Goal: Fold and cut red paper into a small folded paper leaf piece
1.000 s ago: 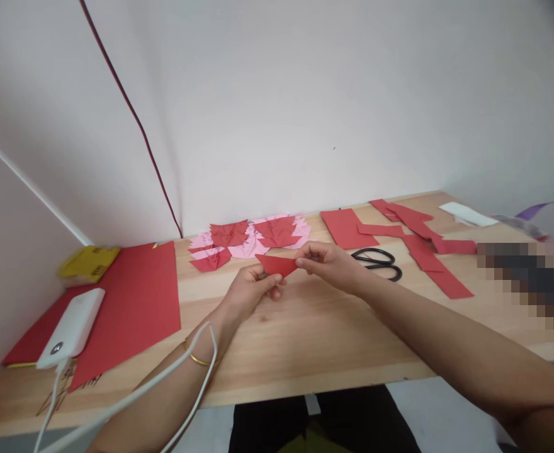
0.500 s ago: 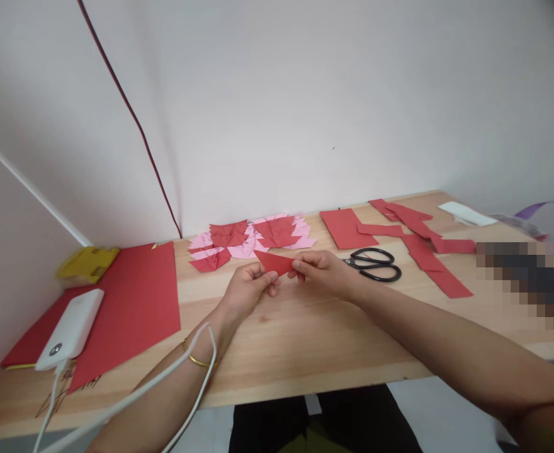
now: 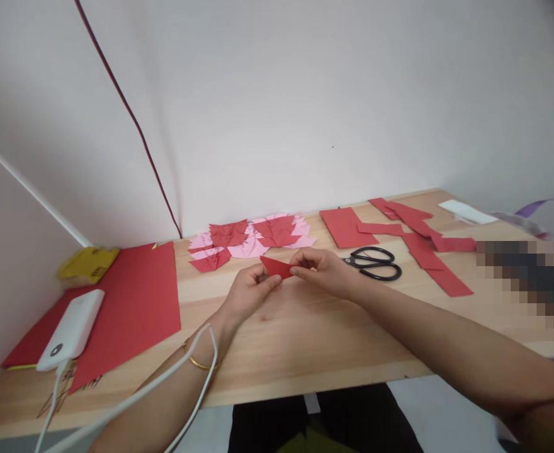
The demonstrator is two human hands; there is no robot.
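Both my hands hold a small folded red paper triangle [image 3: 276, 267] just above the wooden table [image 3: 305, 340]. My left hand [image 3: 248, 290] pinches its left end between thumb and fingers. My right hand [image 3: 322, 269] pinches its right end. A gold bangle [image 3: 196, 360] sits on my left wrist. Behind the hands lies a cluster of folded red and pink paper pieces [image 3: 251, 239].
Black scissors [image 3: 375, 263] lie right of my right hand. Red paper strips and a red rectangle [image 3: 347, 228] spread at the back right. A large red sheet [image 3: 130, 302] lies left, with a white power bank [image 3: 72, 328], its white cable [image 3: 130, 396] and a yellow object [image 3: 88, 263].
The red paper triangle looks a little smaller and more folded between my fingers, and my hands have drawn slightly closer together. Everything on the table stays put.
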